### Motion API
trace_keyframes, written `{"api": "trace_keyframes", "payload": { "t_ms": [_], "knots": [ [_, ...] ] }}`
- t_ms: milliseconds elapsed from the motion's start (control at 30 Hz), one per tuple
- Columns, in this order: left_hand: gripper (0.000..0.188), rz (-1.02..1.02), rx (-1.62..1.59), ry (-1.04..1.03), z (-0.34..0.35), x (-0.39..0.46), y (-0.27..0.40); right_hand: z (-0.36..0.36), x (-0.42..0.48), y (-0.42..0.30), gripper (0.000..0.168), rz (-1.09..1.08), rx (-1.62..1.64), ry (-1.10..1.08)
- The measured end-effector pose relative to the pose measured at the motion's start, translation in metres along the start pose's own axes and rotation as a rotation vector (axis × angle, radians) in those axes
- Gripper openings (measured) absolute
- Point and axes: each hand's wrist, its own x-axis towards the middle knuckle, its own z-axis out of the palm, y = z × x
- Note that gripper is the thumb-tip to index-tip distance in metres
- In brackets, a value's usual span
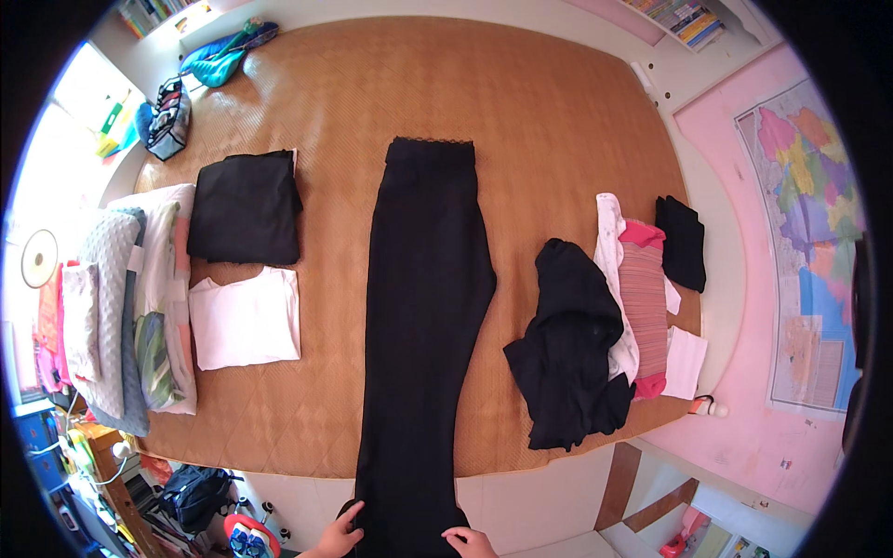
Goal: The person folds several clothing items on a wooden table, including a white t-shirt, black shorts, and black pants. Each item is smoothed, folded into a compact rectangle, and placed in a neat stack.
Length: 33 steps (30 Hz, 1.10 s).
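Black trousers (425,293), folded lengthwise, lie flat down the middle of the bed mat, waistband at the far end and legs hanging over the near edge. My left hand (342,533) is at the left edge of the trouser leg, its index finger extended on the cloth. At the right edge of the leg is my right hand (469,542), with thumb and fingers close together at the fabric; whether they pinch it is unclear. The bottom of the trousers runs out of the picture.
Folded black cloth (244,208), a folded white garment (245,317) and stacked bedding (111,314) lie left. At right are a crumpled black garment (575,349), a striped pink garment (643,307) and small folded black cloth (680,243). The mat's near edge (300,476) curves before me.
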Motion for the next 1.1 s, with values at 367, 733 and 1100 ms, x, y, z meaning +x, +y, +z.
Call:
{"api": "trace_keyframes", "payload": {
  "t_ms": [367, 733, 1100],
  "knots": [
    [0.030, 0.346, -0.697, -0.138, -0.117, 0.067, 0.202, -0.136, 0.142, -0.223, 0.066, -0.195, 0.019, -0.363],
    [0.022, 0.958, 0.396, 0.122, -0.195, 0.128, 0.378, -0.193, 0.244, -0.352, 0.027, -0.555, -0.592, -0.387],
    [0.022, 0.894, -0.035, 0.623, -0.238, 0.313, 0.502, -0.204, 0.485, -0.395, 0.026, -0.664, -0.021, 0.504]
  ]
}}
